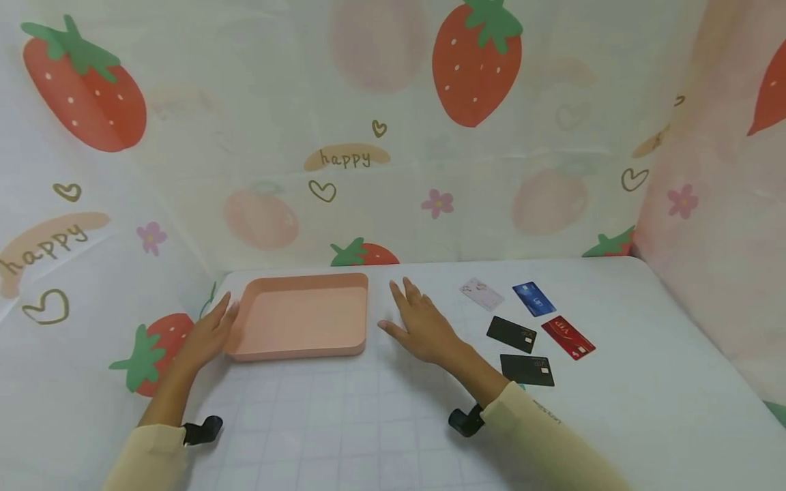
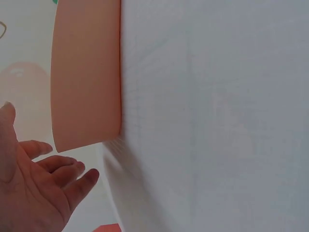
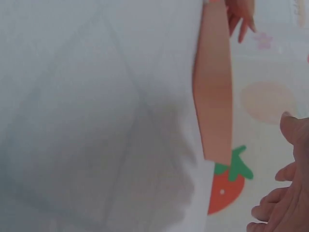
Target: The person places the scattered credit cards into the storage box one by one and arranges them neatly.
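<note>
A shallow pink tray with a raised rim lies at the back left of the white table. My left hand is at its left side, fingers extended along the rim; in the left wrist view the fingers stand near the tray's corner. Off the tray's right side hovers my right hand, fingers spread and holding nothing. The right wrist view shows that hand apart from the tray wall, with its shadow on the table.
Several cards lie right of my right hand: a pale floral card, a blue card, a red VIP card, a black card and another black card by my right sleeve. A strawberry-printed cloth hangs behind the table.
</note>
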`<move>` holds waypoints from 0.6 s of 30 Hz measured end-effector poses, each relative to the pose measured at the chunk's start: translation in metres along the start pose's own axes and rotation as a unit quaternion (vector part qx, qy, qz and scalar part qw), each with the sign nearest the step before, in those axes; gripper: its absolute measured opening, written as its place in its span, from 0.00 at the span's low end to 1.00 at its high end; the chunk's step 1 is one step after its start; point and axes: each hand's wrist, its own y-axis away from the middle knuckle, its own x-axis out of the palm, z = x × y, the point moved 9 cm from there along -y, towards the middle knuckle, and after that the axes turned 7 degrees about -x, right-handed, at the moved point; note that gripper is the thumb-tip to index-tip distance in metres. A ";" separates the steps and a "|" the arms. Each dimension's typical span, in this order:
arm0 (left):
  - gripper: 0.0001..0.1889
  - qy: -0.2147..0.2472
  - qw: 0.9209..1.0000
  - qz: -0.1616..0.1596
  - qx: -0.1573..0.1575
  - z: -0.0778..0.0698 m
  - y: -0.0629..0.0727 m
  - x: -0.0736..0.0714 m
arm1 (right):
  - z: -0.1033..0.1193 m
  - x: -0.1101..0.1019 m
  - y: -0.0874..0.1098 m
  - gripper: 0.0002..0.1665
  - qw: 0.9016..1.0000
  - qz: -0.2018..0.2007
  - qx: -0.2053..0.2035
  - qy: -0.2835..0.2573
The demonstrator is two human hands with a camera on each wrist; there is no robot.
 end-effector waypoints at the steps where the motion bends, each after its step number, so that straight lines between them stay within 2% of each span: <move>1: 0.39 0.005 1.000 0.003 -0.001 0.002 0.001 0.000 | 0.005 0.005 -0.001 0.50 1.000 0.004 -0.004 -0.001; 4: 0.38 0.023 1.000 0.010 -0.005 0.007 0.004 0.001 | 0.016 0.019 -0.001 0.48 1.000 0.015 -0.016 -0.013; 7: 0.35 0.078 0.997 0.026 -0.001 0.010 0.007 0.003 | 0.024 0.033 0.000 0.44 0.999 0.026 -0.029 -0.027; 12: 0.29 0.180 0.982 0.063 0.009 0.014 0.009 0.008 | 0.032 0.049 0.003 0.39 0.997 0.046 -0.040 -0.040; 15: 0.28 0.195 0.978 0.076 0.010 0.016 0.009 0.010 | 0.038 0.051 0.004 0.38 0.997 0.044 -0.048 -0.052; 18: 0.28 0.192 0.978 0.081 0.003 0.018 0.010 0.012 | 0.042 0.052 0.003 0.36 0.996 0.036 -0.055 -0.060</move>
